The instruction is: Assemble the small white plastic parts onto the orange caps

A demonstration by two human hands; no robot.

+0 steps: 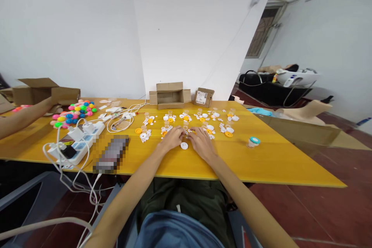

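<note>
My left hand [172, 138] and my right hand [200, 141] rest on the yellow table [276, 159], fingertips meeting over a small part I cannot make out, near the middle of the table. Both sets of fingers are curled together in a pinch. A white round cap [184, 146] lies on the table between my wrists. Just beyond my fingers lie several small white and orange plastic pieces [186, 118] and little clear cups. A small jar with a teal lid [254, 142] stands to the right of my right hand.
An open cardboard box [170, 95] and a smaller box [204, 97] stand at the far edge. A white power strip [78, 143] with cables lies left, beside a blurred dark object [112, 154]. Coloured balls [76, 111] and another person's arm [23, 118] are at the far left.
</note>
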